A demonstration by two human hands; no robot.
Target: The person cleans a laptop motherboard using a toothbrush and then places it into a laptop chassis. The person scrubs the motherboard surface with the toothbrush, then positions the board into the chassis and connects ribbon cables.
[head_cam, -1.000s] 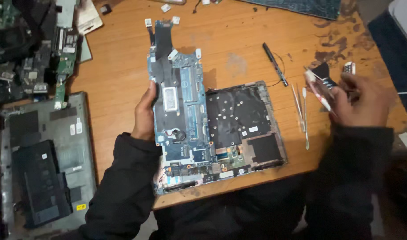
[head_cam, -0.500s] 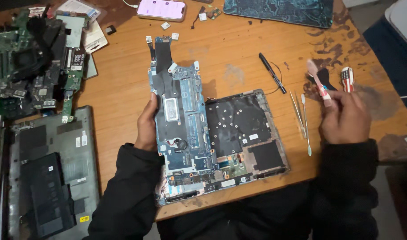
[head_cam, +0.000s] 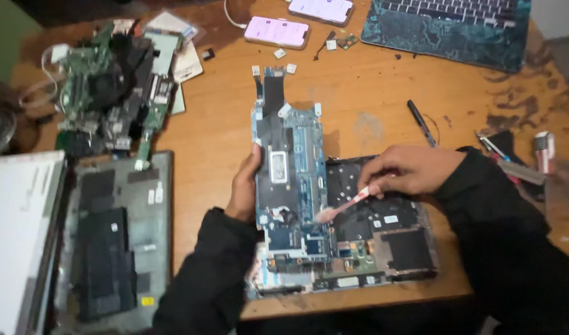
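Blue laptop motherboard [head_cam: 290, 186] stands propped lengthwise at the middle of the bench [head_cam: 371, 99], lower end resting on the open laptop base [head_cam: 383, 242]. Left hand [head_cam: 246, 186] grips the board's left edge, fingers wrapped round it. Right hand [head_cam: 411, 170] is to the right of the board, above the base, pinched shut on a small pink-handled brush [head_cam: 346, 203]; brush tip touches the board's right side. Hands are apart, board between them. Base holds dark inner panels and small green boards along its front edge. Black pen [head_cam: 422, 123] lies just beyond the right hand. Left of the board lies a grey laptop cover [head_cam: 120, 242], with a heap of green circuit boards [head_cam: 110, 93] behind it. Two phones [head_cam: 278, 31] and a keyboard [head_cam: 449, 22] sit at the far edge. Tweezers [head_cam: 492, 147] and a small can [head_cam: 544, 152] lie far right.
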